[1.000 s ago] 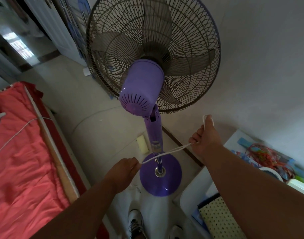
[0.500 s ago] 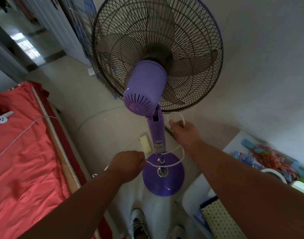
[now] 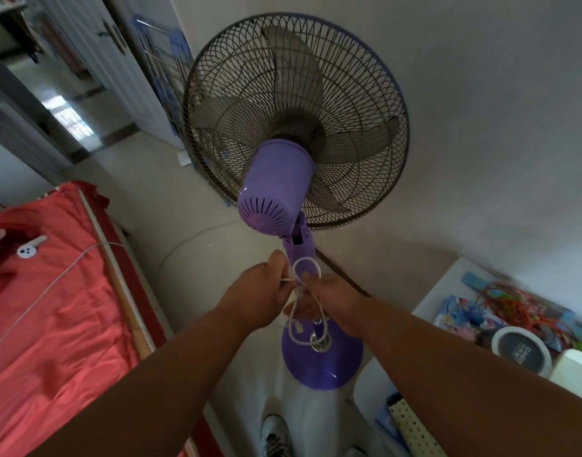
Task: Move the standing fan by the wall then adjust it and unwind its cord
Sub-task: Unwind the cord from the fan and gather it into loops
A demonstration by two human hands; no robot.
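A purple standing fan [image 3: 276, 189] with a dark wire cage and grey blades stands upright close to the pale wall, its round base [image 3: 322, 361] on the floor. A thin white cord [image 3: 307, 262] loops in front of the pole and hangs down in slack loops toward the base. My left hand [image 3: 259, 291] is closed on the cord just left of the pole. My right hand [image 3: 329, 298] grips the cord on the right, almost touching the left hand. Part of the pole is hidden behind my hands.
A bed with a red sheet [image 3: 52, 308] lies along the left, with a white plug and cable on it. A white table [image 3: 454, 288] with clutter stands at the right. A door [image 3: 118, 61] and drying rack stand behind the fan. My shoe [image 3: 276, 433] is below.
My right hand has swung from far right of the pole in to meet the left hand. The cord, taut between my hands a second ago, now hangs in loose loops.
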